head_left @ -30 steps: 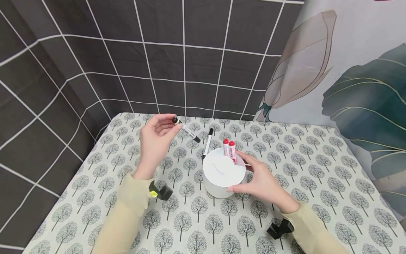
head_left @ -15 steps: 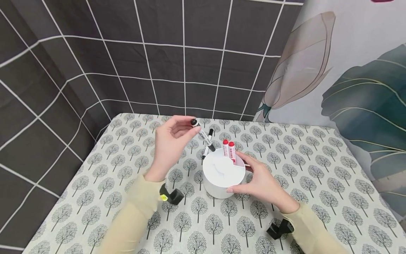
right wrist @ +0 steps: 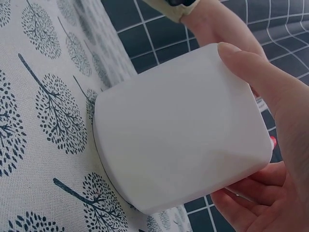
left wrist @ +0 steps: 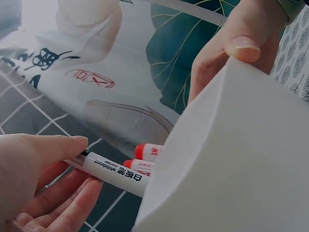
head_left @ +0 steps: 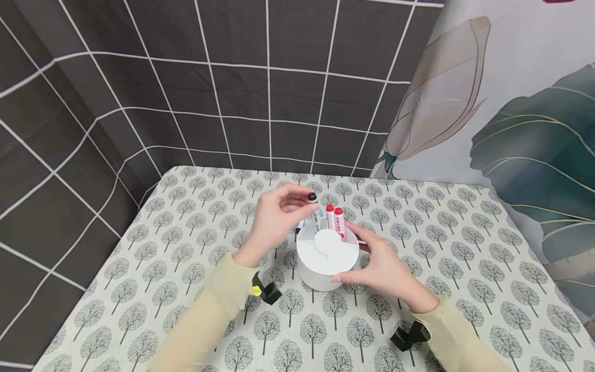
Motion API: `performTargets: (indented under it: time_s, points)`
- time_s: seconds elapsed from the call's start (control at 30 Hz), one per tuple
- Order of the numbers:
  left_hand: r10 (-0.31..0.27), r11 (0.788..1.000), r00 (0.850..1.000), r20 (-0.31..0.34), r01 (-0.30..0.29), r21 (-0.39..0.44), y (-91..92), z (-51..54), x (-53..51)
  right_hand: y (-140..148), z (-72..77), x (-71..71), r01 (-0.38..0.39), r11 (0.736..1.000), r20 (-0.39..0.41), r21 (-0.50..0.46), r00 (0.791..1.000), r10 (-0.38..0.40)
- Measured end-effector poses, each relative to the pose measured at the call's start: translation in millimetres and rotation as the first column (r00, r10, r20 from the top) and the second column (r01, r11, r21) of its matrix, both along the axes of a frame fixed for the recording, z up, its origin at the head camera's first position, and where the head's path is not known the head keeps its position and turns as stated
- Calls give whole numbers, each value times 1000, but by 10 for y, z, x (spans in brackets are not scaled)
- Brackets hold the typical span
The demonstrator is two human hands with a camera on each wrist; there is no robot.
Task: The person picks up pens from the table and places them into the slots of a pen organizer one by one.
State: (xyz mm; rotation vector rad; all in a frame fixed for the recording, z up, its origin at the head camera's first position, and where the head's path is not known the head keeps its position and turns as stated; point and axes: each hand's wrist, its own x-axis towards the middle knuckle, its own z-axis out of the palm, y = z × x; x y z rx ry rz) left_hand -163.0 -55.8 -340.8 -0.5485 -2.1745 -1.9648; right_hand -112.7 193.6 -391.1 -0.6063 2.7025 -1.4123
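Note:
My left hand (head_left: 278, 219) pinches a whiteboard marker (left wrist: 116, 175) near its black-capped upper end. The marker (head_left: 317, 219) stands nearly upright, its lower end inside the back left compartment of a round white pen holder (head_left: 321, 281). Two red-capped markers (head_left: 340, 222) lean side by side in the compartment to its right. Around the holder's right side my right hand (head_left: 386, 266) is curled, thumb at the front rim and fingers behind. In the right wrist view the holder (right wrist: 178, 130) sits on the cloth and hides most of the markers.
Another black-tipped marker (head_left: 298, 230) lies on the table behind the holder, mostly hidden by my left hand. A tree-print cloth (head_left: 162, 299) covers the table. Dark checked fabric (head_left: 232, 88) hangs behind it, with a leaf-print curtain (head_left: 525, 155) at the right.
My left hand has moved right with the whiteboard marker, tilting it from slanted to nearly upright and lowering its end into the holder. My right hand has stayed on the holder.

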Motion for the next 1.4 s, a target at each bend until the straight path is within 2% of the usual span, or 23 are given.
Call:
performTargets:
  time_s: [0.17,0.33,0.43,0.53,0.73,0.87,0.93,1.03,1.13,1.23,1.4]
  points:
    - [-41,998,999,35,43,-44,75,-111,-55,-5,-4,1,-7,1000,-5,-3,1000,7]
    - [-43,996,997,59,47,-74,92,-200,-115,-8,-4,4,-10,1000,-10,-3,1000,10]
    - [-40,997,997,73,46,-70,71,-217,-143,-11,3,8,-9,1000,-9,-6,1000,9]
    - [-23,998,997,75,27,-53,23,-212,-167,-13,10,11,-4,1000,-5,-6,1000,4]
    - [63,995,993,96,-55,-85,-108,-185,-192,-13,19,16,5,1000,3,2,1000,-5]
    - [94,990,989,116,-80,-118,-159,-227,-221,-10,19,15,5,1000,7,2,1000,-5]
    - [108,986,985,133,-89,-139,-168,-294,-250,-10,19,15,5,1000,6,4,1000,-5]
    - [125,976,976,176,-90,-198,-162,-454,-318,-10,20,14,4,1000,7,4,1000,-4]
    - [133,962,965,228,-70,-266,-140,-613,-379,-11,20,12,2,1000,11,0,1000,-2]
    - [136,948,957,256,-51,-313,-113,-729,-416,-10,18,12,0,1000,17,-6,1000,0]
    - [135,931,958,252,-35,-364,-59,-891,-466,-9,11,16,-1,1000,13,-5,1000,1]
